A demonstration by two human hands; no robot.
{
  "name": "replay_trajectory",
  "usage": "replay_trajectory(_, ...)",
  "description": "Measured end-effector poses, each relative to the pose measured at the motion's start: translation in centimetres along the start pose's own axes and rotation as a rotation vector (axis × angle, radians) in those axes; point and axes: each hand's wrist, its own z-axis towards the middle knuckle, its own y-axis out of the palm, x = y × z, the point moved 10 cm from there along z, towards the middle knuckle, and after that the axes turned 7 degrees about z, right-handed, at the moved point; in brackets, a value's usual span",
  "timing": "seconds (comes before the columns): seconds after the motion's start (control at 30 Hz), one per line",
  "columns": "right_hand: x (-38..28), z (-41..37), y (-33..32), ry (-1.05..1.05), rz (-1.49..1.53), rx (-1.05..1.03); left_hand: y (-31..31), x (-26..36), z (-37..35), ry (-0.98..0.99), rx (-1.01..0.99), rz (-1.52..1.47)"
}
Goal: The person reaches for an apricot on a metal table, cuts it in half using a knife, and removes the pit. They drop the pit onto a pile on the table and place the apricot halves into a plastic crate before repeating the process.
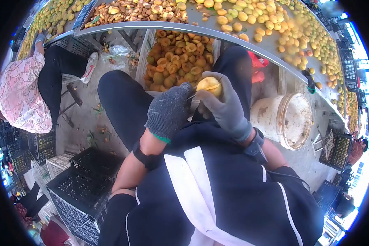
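My left hand [168, 108], in a dark grey knit glove with a green cuff, is closed around what looks like a small knife. Only a thin sliver of its metal blade [191, 97] shows between my hands; the handle is hidden. Fingers and thumb of my right hand [225, 104], in a smoother grey glove, grip a yellow apricot [209, 86] with a cut line across it. Below the table edge, between my knees, a crate [142, 65] holds many opened apricot halves [176, 59].
Whole apricots [270, 20] and a heap of pits [139, 11] lie on the metal-edged table [250, 44]. A stained white bucket [289, 121] lies tipped at right. Black crates [84, 184] stand at lower left. Another person [24, 90] sits at left.
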Motion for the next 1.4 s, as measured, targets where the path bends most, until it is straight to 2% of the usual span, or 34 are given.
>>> replay_trajectory(0.03,0.4,0.1,0.1,0.006,-0.002,-0.007,0.4,0.0,0.2,0.0,-0.031,0.006)
replay_trajectory(0.1,0.1,0.9,-0.4,-0.112,-0.088,0.041,0.6,-0.2,0.5,-0.005,-0.056,0.016)
replay_trajectory(0.17,0.4,1.3,-0.4,-0.111,-0.098,0.05,1.4,-0.4,0.6,-0.01,-0.165,0.001)
replay_trajectory(0.23,0.2,1.6,-0.6,-0.112,-0.109,0.065,1.1,-0.5,0.5,-0.001,-0.1,0.007)
replay_trajectory(0.3,1.8,1.8,-0.1,0.051,0.351,0.002,0.9,-0.5,0.3,0.006,-0.04,0.014)
replay_trajectory(0.4,2.4,2.4,0.0,0.056,0.514,-0.001,1.5,-1.2,0.7,-0.017,-0.042,0.123)
replay_trajectory(0.43,2.8,2.6,-0.1,0.059,0.511,-0.005,1.8,-1.4,0.8,-0.008,-0.037,0.129)
replay_trajectory(0.5,2.6,2.9,-1.0,0.0,0.185,0.038,2.2,-1.7,0.9,-0.004,-0.029,0.133)
replay_trajectory(0.63,3.9,3.4,-0.9,0.061,0.166,0.033,3.0,-2.0,1.1,-0.018,-0.081,0.146)
replay_trajectory(0.7,4.9,4.3,-1.4,-0.044,0.245,0.075,3.7,-2.8,1.5,-0.041,-0.107,0.132)
replay_trajectory(0.77,6.1,4.9,-1.2,-0.059,0.219,0.096,6.3,-4.6,2.0,-0.088,-0.169,-0.006)
replay_trajectory(0.83,6.1,5.2,-1.3,-0.079,0.192,0.115,7.6,-5.5,1.9,-0.071,-0.133,-0.06)
replay_trajectory(0.93,5.3,4.9,-1.8,-0.098,0.107,0.102,6.0,-4.6,1.9,-0.068,-0.11,-0.075)
replay_trajectory(1.03,3.5,4.5,-1.2,-0.067,0.16,-0.002,5.4,-4.3,1.9,-0.061,-0.105,-0.034)
replay_trajectory(1.1,3.8,3.8,0.6,0.13,0.314,-0.129,5.5,-4.5,2.1,-0.043,-0.092,-0.029)
replay_trajectory(1.13,3.7,3.6,0.9,0.13,0.314,-0.129,5.6,-4.8,2.2,-0.052,-0.074,-0.075)
replay_trajectory(1.2,3.6,3.4,1.8,0.161,0.614,-0.139,5.0,-4.7,2.4,-0.06,-0.053,-0.123)
replay_trajectory(1.3,3.5,3.6,1.6,0.16,0.587,-0.234,4.0,-4.5,2.1,-0.059,-0.05,-0.105)
replay_trajectory(1.4,3.2,4.2,1.8,0.153,0.651,-0.238,3.2,-4.9,2.4,-0.067,-0.031,-0.054)
